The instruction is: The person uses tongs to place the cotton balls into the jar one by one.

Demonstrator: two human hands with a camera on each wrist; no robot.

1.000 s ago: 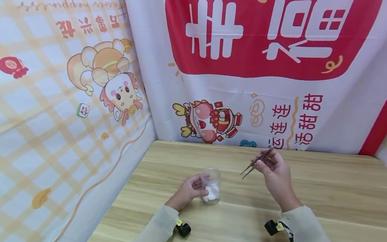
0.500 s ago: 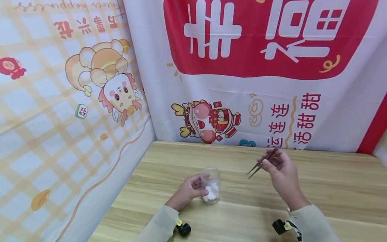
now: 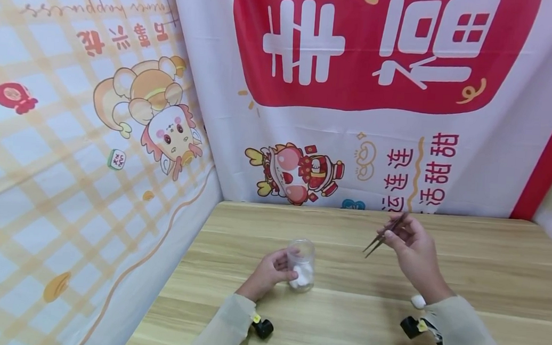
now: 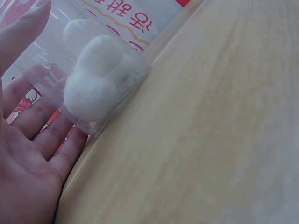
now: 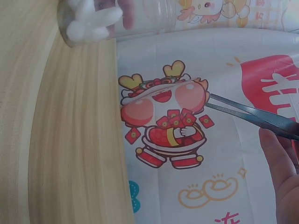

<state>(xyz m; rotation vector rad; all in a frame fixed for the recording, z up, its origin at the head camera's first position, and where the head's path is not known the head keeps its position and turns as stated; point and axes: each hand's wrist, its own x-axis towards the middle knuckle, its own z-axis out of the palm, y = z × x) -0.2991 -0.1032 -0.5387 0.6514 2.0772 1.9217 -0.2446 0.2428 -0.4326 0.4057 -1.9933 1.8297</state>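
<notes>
Left of centre in the head view, the left hand [image 3: 269, 272] curls its fingers round a clear plastic jar [image 3: 301, 264] standing upright on the wooden table [image 3: 490, 273], with white cotton balls [image 3: 303, 276] at its bottom. Right of centre, held above the table, the right hand [image 3: 414, 253] pinches metal tweezers [image 3: 383, 236], tips slightly parted and pointing lower left. One cotton ball [image 3: 418, 301] lies below that wrist.

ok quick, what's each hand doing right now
left hand: holding the jar of cotton balls
right hand: pinching tweezers, tips empty
</notes>
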